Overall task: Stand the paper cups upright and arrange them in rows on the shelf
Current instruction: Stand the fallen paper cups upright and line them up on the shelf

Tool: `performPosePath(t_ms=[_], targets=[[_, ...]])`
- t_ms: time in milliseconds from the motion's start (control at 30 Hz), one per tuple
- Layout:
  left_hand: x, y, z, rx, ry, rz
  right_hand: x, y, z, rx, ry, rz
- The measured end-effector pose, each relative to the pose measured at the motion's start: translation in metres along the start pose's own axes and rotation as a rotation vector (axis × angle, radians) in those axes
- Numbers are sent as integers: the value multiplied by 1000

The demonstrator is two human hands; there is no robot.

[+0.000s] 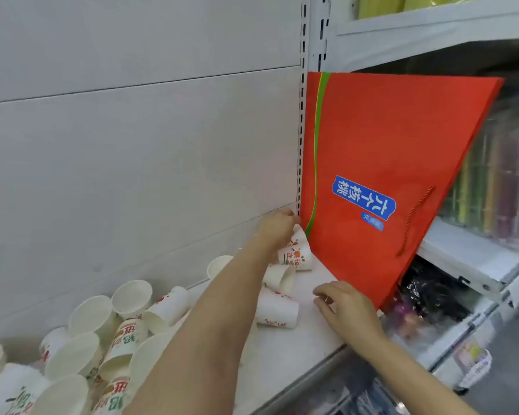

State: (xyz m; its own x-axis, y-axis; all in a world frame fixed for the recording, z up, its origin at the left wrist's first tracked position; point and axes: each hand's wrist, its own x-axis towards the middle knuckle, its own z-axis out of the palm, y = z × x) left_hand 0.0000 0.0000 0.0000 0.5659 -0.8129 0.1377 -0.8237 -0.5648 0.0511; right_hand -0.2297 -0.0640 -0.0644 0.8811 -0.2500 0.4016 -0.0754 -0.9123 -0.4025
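Observation:
Many white paper cups with red and green print lie tipped over on the white shelf [306, 339]. A loose heap of cups [114, 333] fills the left part. My left hand [277, 227] reaches into the back right corner and grips a paper cup [299, 235] beside the red bag. Just below it sit a printed cup [295, 258] and a cup lying on its side [279, 277]. Another cup [277, 310] lies on its side near the front. My right hand [346, 310] rests just right of that cup, with its fingers loosely curled and holding nothing.
A large red paper bag [387, 163] leans at the shelf's right end, against the slotted upright [301, 115]. Beyond it another shelf [468, 259] carries clear packets of coloured items. Wrapped goods lie on the lower level at the right. A grey back panel closes the rear.

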Motion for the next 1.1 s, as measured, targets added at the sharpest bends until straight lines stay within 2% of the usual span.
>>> performPosePath(t_ms=[100, 233, 400, 700, 767, 900, 1100], targets=[[18, 4, 3, 78, -79, 128, 10, 11, 4, 74, 18, 96], [30, 4, 5, 110, -93, 156, 30, 19, 10, 182, 24, 194], [23, 6, -1, -77, -44, 75, 59, 15, 22, 398, 109, 350], [-17, -3, 8, -268, 177, -182, 85, 7, 41, 466, 203, 496], [-18, -2, 13, -251, 169, -197, 87, 5, 39, 314, 269, 438], [-18, -1, 14, -241, 155, -137, 88, 8, 35, -78, 371, 98], [-34, -24, -7, -292, 105, -103, 94, 15, 32, -229, 303, -63]])
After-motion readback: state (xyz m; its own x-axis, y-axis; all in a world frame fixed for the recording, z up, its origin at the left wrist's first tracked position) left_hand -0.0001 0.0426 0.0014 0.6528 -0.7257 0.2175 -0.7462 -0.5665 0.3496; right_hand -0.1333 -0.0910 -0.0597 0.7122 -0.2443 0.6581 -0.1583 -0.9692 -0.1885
